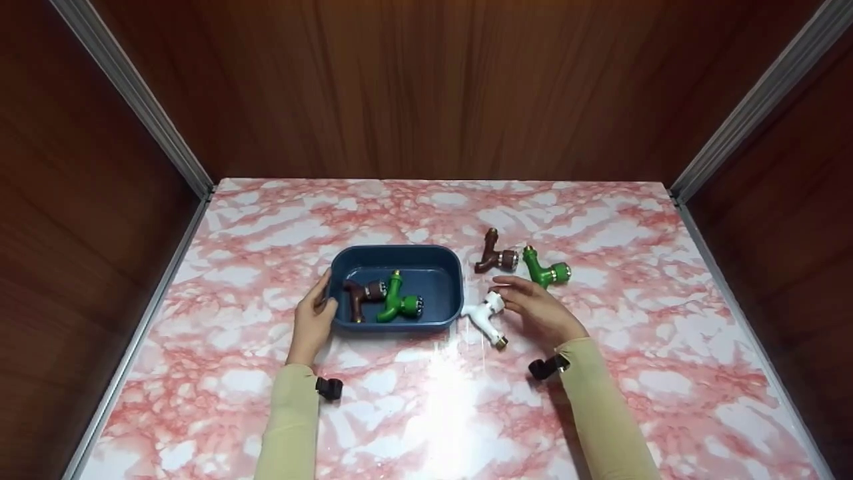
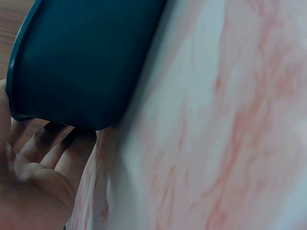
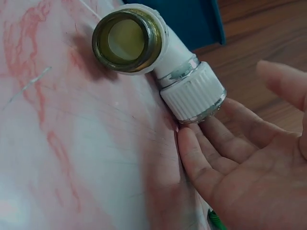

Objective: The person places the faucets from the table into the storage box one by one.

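Observation:
My left hand [image 1: 312, 325] grips the left end of a blue plastic basin [image 1: 440, 287]. In the left wrist view its thumb is at the rim and its fingers lie against the outer wall. Inside the basin lie a brown tap [image 1: 358, 300] and a green tap [image 1: 394, 303]. A white tap [image 1: 481, 319] with a brass threaded end lies on the table by the basin's right side. Beside its ribbed knob [image 3: 192, 93] is my right hand [image 1: 541, 312], fingers extended and thumb held apart; whether the fingertips touch the knob, I cannot tell.
Another brown tap [image 1: 490, 253] and another green tap [image 1: 543, 270] lie beyond the right hand. The red-and-white marbled table [image 1: 413, 413] is enclosed by wood-grain panels [image 1: 426, 93] at the back and both sides.

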Tool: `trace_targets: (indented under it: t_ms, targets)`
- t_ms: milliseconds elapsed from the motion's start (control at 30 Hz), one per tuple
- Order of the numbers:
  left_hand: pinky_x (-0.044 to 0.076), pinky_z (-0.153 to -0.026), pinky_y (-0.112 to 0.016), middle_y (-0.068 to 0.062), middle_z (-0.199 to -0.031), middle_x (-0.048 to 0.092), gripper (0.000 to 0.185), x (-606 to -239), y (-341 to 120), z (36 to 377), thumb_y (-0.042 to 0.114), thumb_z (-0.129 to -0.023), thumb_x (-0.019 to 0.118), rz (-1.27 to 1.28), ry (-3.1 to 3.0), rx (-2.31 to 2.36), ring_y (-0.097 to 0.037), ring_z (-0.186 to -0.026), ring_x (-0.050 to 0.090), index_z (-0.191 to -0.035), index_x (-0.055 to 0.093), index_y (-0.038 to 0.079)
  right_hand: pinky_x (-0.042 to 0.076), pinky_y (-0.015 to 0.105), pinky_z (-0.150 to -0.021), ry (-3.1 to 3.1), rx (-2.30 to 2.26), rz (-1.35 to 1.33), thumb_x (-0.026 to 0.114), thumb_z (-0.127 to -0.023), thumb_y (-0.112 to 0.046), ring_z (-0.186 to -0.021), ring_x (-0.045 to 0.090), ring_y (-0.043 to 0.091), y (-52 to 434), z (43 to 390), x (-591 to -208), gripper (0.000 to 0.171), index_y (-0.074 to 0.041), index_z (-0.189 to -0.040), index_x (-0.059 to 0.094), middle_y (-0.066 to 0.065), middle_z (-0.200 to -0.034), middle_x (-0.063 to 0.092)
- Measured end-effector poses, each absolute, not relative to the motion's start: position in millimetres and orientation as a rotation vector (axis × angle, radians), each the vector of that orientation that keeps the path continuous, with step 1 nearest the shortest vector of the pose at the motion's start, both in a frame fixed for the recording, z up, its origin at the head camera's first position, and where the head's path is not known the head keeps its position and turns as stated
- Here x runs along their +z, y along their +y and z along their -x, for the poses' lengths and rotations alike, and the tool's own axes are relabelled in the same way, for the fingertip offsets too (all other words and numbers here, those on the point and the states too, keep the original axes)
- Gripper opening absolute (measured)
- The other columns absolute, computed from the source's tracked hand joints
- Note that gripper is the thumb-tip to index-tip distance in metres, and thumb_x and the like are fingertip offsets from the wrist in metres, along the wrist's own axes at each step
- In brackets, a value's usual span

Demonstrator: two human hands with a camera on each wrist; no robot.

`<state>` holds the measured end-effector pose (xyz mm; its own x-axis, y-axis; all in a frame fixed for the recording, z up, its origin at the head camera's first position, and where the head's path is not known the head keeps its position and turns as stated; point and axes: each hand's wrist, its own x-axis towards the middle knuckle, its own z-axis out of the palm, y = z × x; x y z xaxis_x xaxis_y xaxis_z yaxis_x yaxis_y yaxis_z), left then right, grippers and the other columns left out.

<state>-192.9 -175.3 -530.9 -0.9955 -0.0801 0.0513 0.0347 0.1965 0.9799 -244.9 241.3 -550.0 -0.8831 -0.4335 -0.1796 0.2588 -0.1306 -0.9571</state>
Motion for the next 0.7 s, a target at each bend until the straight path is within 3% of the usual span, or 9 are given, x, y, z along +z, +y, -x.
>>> trace_targets:
  t_ms: [267, 433, 700]
  targets:
    - [0.034, -0.107, -0.040, -0.012, -0.153, 0.028, 0.054, -530.7, -174.7, 193.9, 0.000, -0.095, 0.045, -0.065, -2.352, -1.934, -0.025, -0.139, 0.028, -0.147, 0.039, 0.012, 0.046, 0.038, -0.096, 1.814, -2.007, 0.301, 0.058, -0.088, 0.011, -0.126, 0.042, 0.032, 241.0, 247.2, -555.7, 0.058, 0.012, -0.141, 0.034, 0.032, -0.141, 0.036]
    - [0.034, -0.107, -0.041, -0.012, -0.152, 0.030, 0.055, -540.6, -176.8, 198.8, -0.001, -0.094, 0.047, -0.072, -2.333, -1.939, -0.026, -0.139, 0.028, -0.146, 0.041, 0.015, 0.046, 0.035, -0.095, 1.886, -1.978, 0.292, 0.059, -0.086, 0.011, -0.126, 0.042, 0.036, 238.5, 246.5, -556.3, 0.057, 0.012, -0.139, 0.037, 0.032, -0.138, 0.040]
    - [0.036, -0.106, -0.036, 0.001, -0.152, 0.033, 0.056, -566.2, -181.2, 208.2, 0.004, -0.096, 0.048, -0.098, -2.344, -1.875, -0.016, -0.138, 0.030, -0.145, 0.043, 0.029, 0.048, 0.039, -0.093, 1.890, -1.987, 0.291, 0.060, -0.085, 0.012, -0.120, 0.047, 0.033, 237.2, 244.4, -555.5, 0.057, 0.011, -0.138, 0.038, 0.033, -0.136, 0.041]
